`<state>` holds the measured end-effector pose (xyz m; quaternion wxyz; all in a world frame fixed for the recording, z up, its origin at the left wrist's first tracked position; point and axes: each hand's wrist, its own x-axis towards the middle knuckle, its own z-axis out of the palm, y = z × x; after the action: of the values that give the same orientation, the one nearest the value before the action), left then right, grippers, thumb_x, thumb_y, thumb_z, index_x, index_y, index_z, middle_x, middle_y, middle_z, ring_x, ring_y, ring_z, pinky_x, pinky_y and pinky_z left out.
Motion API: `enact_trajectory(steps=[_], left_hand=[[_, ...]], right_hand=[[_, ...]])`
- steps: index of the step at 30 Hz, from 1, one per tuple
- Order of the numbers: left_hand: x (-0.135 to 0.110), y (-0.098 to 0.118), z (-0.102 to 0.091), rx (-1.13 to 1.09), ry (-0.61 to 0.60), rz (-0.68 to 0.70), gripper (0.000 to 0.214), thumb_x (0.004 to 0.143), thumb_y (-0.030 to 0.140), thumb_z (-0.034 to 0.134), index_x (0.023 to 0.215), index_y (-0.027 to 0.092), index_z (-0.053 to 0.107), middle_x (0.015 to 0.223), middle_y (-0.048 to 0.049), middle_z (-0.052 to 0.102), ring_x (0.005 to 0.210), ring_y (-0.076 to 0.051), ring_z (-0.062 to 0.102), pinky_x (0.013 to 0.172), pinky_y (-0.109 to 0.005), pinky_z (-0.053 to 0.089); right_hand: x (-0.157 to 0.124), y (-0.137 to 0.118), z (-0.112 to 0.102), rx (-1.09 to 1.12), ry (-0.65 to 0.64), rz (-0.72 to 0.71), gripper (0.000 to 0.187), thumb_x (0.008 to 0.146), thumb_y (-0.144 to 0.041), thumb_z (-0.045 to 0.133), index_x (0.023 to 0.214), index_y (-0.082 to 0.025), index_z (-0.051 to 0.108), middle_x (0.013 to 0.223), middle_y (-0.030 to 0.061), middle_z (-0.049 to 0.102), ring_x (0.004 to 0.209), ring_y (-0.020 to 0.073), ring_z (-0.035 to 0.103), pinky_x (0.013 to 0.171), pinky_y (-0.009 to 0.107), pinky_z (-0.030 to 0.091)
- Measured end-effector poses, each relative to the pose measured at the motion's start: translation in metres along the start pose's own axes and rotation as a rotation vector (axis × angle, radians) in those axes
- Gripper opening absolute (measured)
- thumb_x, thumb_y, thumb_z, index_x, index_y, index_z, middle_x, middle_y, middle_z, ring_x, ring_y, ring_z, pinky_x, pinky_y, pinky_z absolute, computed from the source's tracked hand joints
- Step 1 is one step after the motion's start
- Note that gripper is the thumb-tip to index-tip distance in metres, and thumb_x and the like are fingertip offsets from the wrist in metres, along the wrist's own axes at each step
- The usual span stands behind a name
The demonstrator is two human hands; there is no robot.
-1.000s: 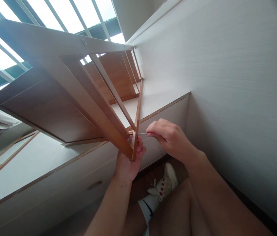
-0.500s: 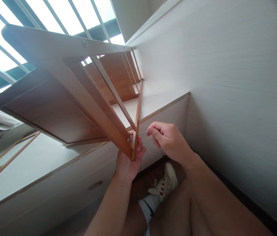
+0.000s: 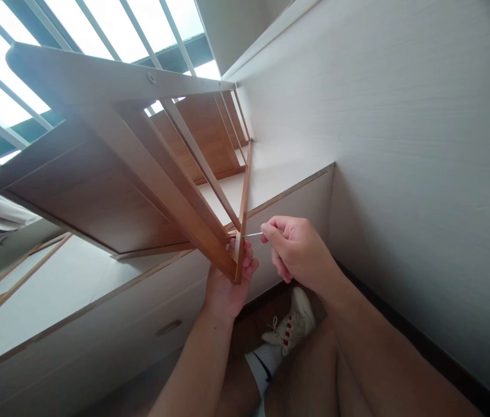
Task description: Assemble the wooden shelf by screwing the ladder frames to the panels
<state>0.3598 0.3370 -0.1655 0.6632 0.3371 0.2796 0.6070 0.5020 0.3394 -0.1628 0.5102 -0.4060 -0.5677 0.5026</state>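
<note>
A brown wooden shelf rack point(image 3: 175, 214) stands tilted on the white ledge, its slatted side frame meeting in a corner near me. My left hand point(image 3: 230, 286) is closed round that lower corner from below, its fingers partly hidden behind the wood. In my right hand point(image 3: 295, 246) a thin metal rod, apparently a hex key point(image 3: 252, 234), is pinched between thumb and forefinger. Its tip meets the outer face of the side rail point(image 3: 240, 255), just above my left fingers. Whatever it sits in there is too small to make out.
The white ledge point(image 3: 75, 278) with drawer fronts runs below the rack. A white wall point(image 3: 401, 116) rises close on the right. More wooden framing point(image 3: 14, 278) lies at the left. Window bars point(image 3: 97, 29) are behind. My shoe point(image 3: 291, 324) is on the floor below.
My right hand has turned slightly about the hex key, and its lower fingers have loosened and spread downward. My left hand and the rack have hardly moved.
</note>
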Motion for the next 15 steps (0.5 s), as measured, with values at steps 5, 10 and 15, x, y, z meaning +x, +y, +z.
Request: enact_trajectory(steps=[5, 10, 15], left_hand=[[0.0, -0.001, 0.001, -0.013, 0.004, -0.003, 0.01, 0.079, 0.027, 0.067, 0.083, 0.019, 0.062, 0.075, 0.0005, 0.062, 0.054, -0.007, 0.043, 0.051, -0.021, 0.032], [0.001, -0.001, 0.001, -0.019, 0.006, 0.0, 0.008, 0.079, 0.025, 0.066, 0.079, 0.019, 0.061, 0.074, 0.0011, 0.062, 0.053, -0.007, 0.042, 0.05, -0.021, 0.03], [0.001, -0.002, 0.0, -0.013, 0.002, -0.002, 0.009, 0.08, 0.025, 0.065, 0.079, 0.019, 0.06, 0.075, 0.0015, 0.062, 0.053, -0.006, 0.043, 0.051, -0.021, 0.032]], right_hand=[[-0.002, -0.009, -0.007, -0.045, 0.067, -0.106, 0.036, 0.092, -0.05, 0.044, 0.079, -0.019, 0.054, 0.04, -0.0053, 0.048, 0.032, 0.0079, 0.039, 0.036, 0.02, 0.029], [-0.003, -0.013, -0.02, -0.236, 0.149, -0.32, 0.028, 0.093, -0.042, 0.049, 0.082, -0.019, 0.059, 0.057, -0.0026, 0.054, 0.051, 0.0079, 0.047, 0.051, 0.02, 0.037], [0.005, -0.003, -0.023, -0.151, 0.078, -0.362, 0.022, 0.092, -0.038, 0.05, 0.088, -0.019, 0.06, 0.075, 0.0, 0.06, 0.058, 0.0083, 0.049, 0.056, 0.022, 0.041]])
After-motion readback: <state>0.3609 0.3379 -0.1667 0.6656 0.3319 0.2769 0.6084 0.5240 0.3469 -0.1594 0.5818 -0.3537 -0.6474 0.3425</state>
